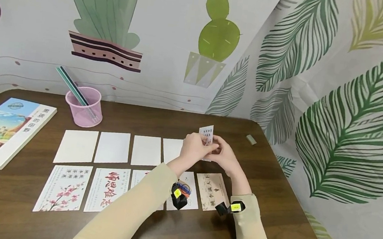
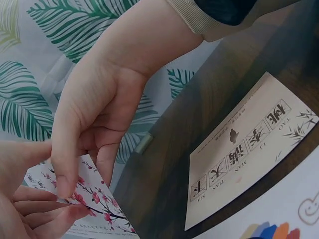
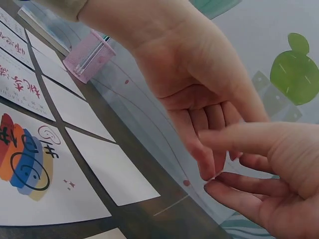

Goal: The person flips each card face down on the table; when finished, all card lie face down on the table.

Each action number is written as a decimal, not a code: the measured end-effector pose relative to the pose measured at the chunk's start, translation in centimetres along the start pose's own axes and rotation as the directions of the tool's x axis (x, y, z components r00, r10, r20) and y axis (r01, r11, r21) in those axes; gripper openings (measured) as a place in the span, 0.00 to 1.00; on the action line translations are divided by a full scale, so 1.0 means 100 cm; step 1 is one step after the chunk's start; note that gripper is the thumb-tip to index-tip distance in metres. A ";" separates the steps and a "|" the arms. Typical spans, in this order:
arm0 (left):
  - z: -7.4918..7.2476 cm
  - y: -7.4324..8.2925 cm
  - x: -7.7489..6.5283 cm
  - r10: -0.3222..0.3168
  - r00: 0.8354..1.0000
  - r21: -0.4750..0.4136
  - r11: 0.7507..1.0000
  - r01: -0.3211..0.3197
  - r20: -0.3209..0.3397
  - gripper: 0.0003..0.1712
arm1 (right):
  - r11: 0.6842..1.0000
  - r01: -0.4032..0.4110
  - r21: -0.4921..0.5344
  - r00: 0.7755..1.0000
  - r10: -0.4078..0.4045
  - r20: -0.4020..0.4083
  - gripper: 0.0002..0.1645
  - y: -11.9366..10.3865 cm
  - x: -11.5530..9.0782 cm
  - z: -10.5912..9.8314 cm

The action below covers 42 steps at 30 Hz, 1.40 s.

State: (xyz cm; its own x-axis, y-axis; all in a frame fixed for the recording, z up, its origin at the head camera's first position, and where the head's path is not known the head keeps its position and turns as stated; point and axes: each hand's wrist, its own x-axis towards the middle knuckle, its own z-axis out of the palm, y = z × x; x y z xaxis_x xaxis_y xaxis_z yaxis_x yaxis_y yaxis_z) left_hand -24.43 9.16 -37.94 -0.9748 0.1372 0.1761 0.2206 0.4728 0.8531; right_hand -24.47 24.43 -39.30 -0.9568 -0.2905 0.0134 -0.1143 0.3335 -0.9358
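Over the back right of the desk, both hands hold a small card (image 1: 206, 130) upright. Its printed face, seen in the left wrist view, has pink blossoms on a dark branch. My left hand (image 1: 193, 149) pinches the card from the left; my right hand (image 1: 225, 156) grips it from the right, thumb on the blossom face (image 2: 102, 201). Fingers cover part of the card. Below the hands lie a beige card (image 1: 213, 190) with dark characters and a white card (image 1: 192, 189) with coloured brush strokes.
Left of the hands runs a row of blank white cards (image 1: 112, 148), and nearer me a row of printed cards (image 1: 63, 187). A pink mesh cup (image 1: 88, 114) with pencils and a book (image 1: 4, 131) stand left. Right of the hands lies a small grey block (image 1: 251, 139).
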 end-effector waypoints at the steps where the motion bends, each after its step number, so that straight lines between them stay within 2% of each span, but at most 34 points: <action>1: 0.000 0.000 0.000 -0.003 1.000 -0.003 1.000 0.003 -0.005 0.18 | 1.000 0.006 0.000 1.000 -0.006 0.016 0.45 0.000 0.000 -0.001; 9: -0.003 0.000 0.001 -0.022 1.000 -0.038 0.999 0.022 -0.004 0.15 | 0.999 0.040 -0.025 0.990 -0.036 0.135 0.46 0.004 -0.002 -0.014; 14: -0.002 -0.002 0.000 -0.026 0.999 -0.079 0.997 0.025 -0.019 0.14 | 0.999 0.028 0.033 0.987 -0.032 0.159 0.39 0.009 -0.003 -0.022; 17: -0.001 -0.004 -0.001 -0.029 0.999 -0.087 0.996 0.026 -0.041 0.13 | 0.999 0.015 0.048 0.994 -0.020 0.104 0.32 0.012 -0.002 -0.023; 21: 0.000 -0.006 -0.003 -0.036 0.998 -0.088 0.996 0.030 -0.060 0.10 | 0.998 -0.002 0.058 0.999 0.005 -0.042 0.27 0.019 0.000 -0.025; 24: 0.001 -0.009 -0.005 -0.043 0.997 -0.096 0.995 0.037 -0.059 0.11 | 0.996 -0.038 0.079 0.984 0.051 -0.171 0.25 0.025 0.001 -0.026; 26: 0.004 -0.011 -0.005 -0.055 0.997 -0.110 0.993 0.050 -0.044 0.13 | 0.992 -0.077 0.096 0.971 0.097 -0.220 0.26 0.029 0.003 -0.027; 30: 0.009 -0.018 -0.006 -0.084 0.996 -0.135 0.988 0.081 -0.013 0.16 | 0.981 -0.161 0.108 0.963 0.180 -0.202 0.28 0.035 0.006 -0.027; 33: 0.013 -0.023 -0.007 -0.098 0.995 -0.141 0.985 0.098 0.007 0.15 | 0.975 -0.193 0.111 0.960 0.211 -0.186 0.27 0.038 0.007 -0.025; 38: 0.016 -0.032 -0.008 -0.127 0.992 -0.121 0.984 0.128 0.017 0.16 | 0.968 -0.234 0.091 0.938 0.249 -0.242 0.25 0.042 0.010 -0.021; 42: 0.016 -0.038 -0.008 -0.157 0.987 -0.107 0.982 0.158 0.014 0.20 | 0.960 -0.278 0.029 0.912 0.274 -0.306 0.25 0.047 0.012 -0.018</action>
State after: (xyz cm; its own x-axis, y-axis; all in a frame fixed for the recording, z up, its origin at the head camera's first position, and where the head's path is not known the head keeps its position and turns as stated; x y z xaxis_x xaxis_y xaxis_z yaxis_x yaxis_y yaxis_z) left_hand -24.41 8.62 -42.14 -0.9968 0.0735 0.0328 0.0591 0.3927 0.9177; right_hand -26.69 27.27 -42.98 -0.9855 0.1012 -0.1359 0.1643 0.3750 -0.9123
